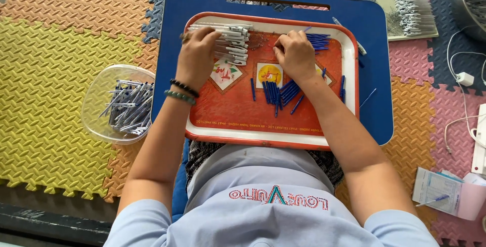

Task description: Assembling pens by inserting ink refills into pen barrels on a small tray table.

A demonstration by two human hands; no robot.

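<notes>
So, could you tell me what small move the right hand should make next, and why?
Probably a short reach back toward the loose blue parts just below the right hand on the red tray. The left hand already rests on the row of white pen barrels, and the blue pieces lie close at hand, ready to pick up.

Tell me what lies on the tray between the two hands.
In the head view, between the left hand and the right hand lie the ends of the white pen barrels and bare red tray with a few tiny springs.
</notes>
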